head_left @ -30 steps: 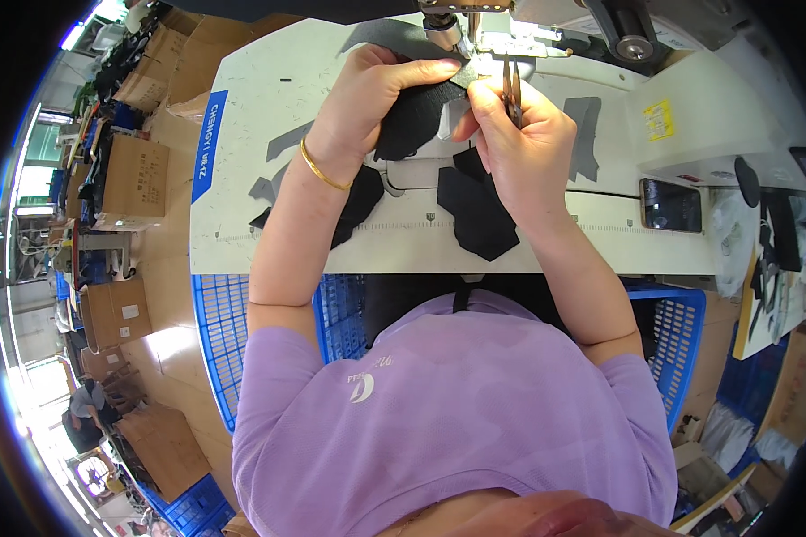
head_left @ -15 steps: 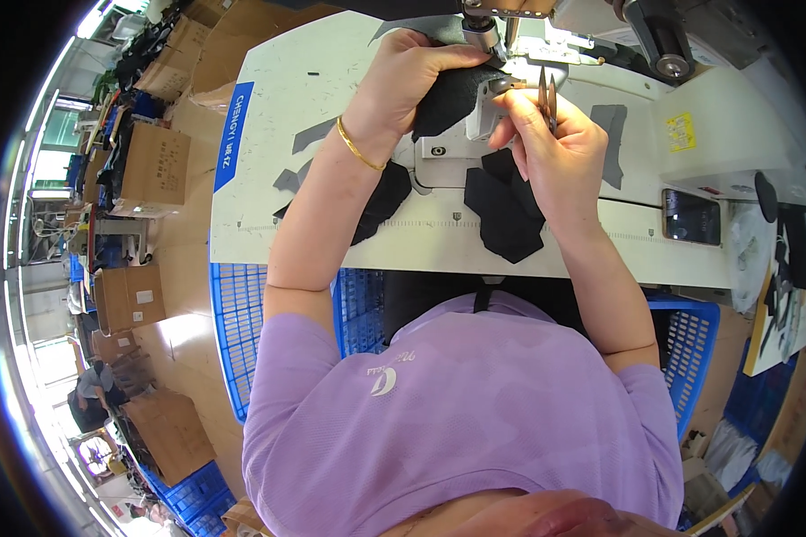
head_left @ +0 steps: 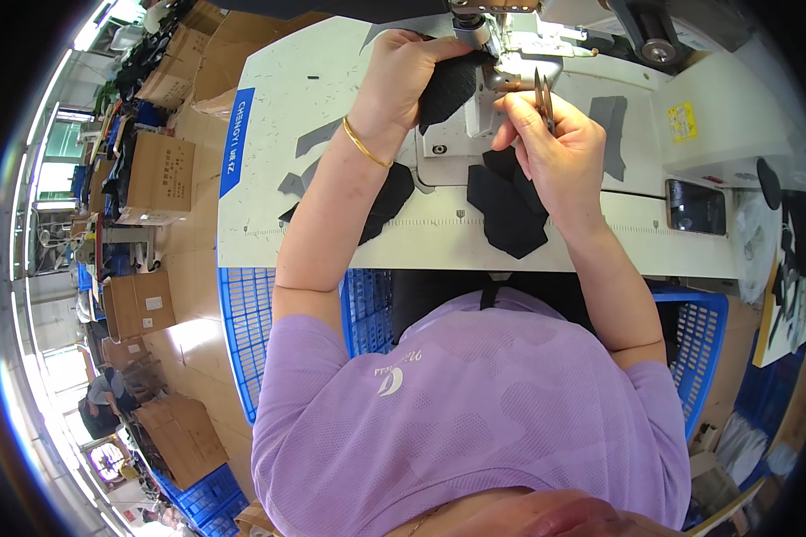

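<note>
My left hand (head_left: 392, 82) is at the sewing machine (head_left: 476, 34), fingers closed on a black fabric piece (head_left: 448, 92) beside the presser area. The fabric's far edge is hidden under the machine head. Just right of it, my right hand (head_left: 560, 143) grips a small pair of scissors (head_left: 544, 100), blades pointing away from me and slightly apart. My right thumb and forefinger come together near the machine's small arm; whether they pinch anything else I cannot tell. Black fabric pieces (head_left: 509, 210) lie overlapping below my right hand, and another black piece (head_left: 390, 204) lies partly behind my left forearm.
Grey fabric pieces rest on the table, one (head_left: 317, 139) at left and one (head_left: 609, 136) at right. A phone (head_left: 697, 208) lies near the right front edge. Blue plastic baskets (head_left: 247, 309) stand under the table edge. Cardboard boxes (head_left: 158, 174) are on the left.
The whole view has shifted slightly. Both hands keep nearly the same places and holds; my right fingertips sit slightly farther below the machine's metal part.
</note>
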Motion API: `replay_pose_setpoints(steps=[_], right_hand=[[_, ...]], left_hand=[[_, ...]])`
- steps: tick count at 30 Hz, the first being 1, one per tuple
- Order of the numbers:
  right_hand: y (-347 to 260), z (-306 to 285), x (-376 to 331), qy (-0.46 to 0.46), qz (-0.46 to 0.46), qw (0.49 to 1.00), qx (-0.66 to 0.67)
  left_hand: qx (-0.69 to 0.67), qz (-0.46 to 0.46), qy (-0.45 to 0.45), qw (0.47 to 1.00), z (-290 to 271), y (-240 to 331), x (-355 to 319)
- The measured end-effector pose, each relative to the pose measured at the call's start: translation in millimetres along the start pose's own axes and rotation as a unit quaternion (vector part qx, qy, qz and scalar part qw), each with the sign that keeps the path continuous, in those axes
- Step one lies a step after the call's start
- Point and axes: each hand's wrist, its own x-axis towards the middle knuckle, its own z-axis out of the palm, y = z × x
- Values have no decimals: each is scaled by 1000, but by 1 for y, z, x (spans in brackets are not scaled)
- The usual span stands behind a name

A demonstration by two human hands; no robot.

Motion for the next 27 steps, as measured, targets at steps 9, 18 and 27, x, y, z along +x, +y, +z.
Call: replay_pose_setpoints(steps=[9,18,27], right_hand=[[2,-9,-4,-2,19,1000,-13],[15,-21,-18,-52,12,999,0],[-4,-33,-36,-79,-164,925,-332]], left_hand=[[49,-37,3,998,1,-2,4],[-89,-59,-2,994,0,5,1],[90,141,105,980,-7,-21,-69]])
